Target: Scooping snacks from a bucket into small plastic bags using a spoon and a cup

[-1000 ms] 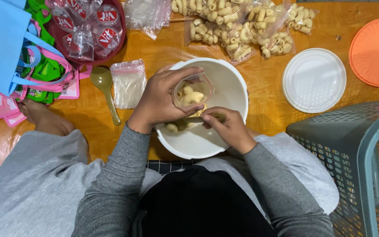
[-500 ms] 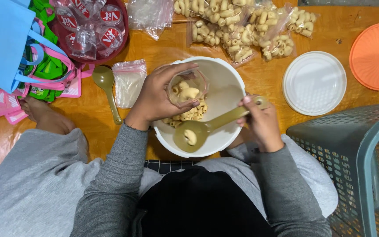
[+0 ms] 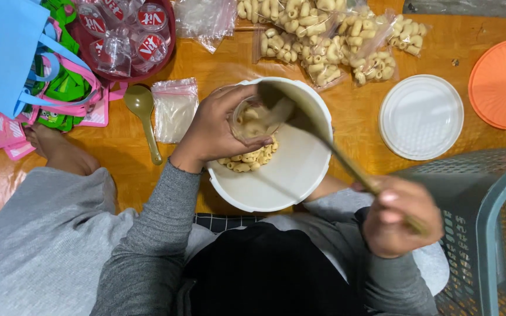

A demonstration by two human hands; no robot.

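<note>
Spoon (image 3: 329,146) angled diagonally, bowl toward cup (image 3: 253,120), right hand (image 3: 402,216)

left hand (image 3: 215,131) is raised in front of the body, fingers (image 3: 247,144) curled shut in a grip, grey sleeve to the wrist. right hand (image 3: 400,217) sits lower and nearer the body, closed in a fist, slightly blurred, forearm bent inward.

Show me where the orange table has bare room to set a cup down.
Bare table lies between the white lid and the grey basket, and a small patch between bowl and white lid. Crowded: the snack bags along the top, and the tray of cups, top left.
</note>
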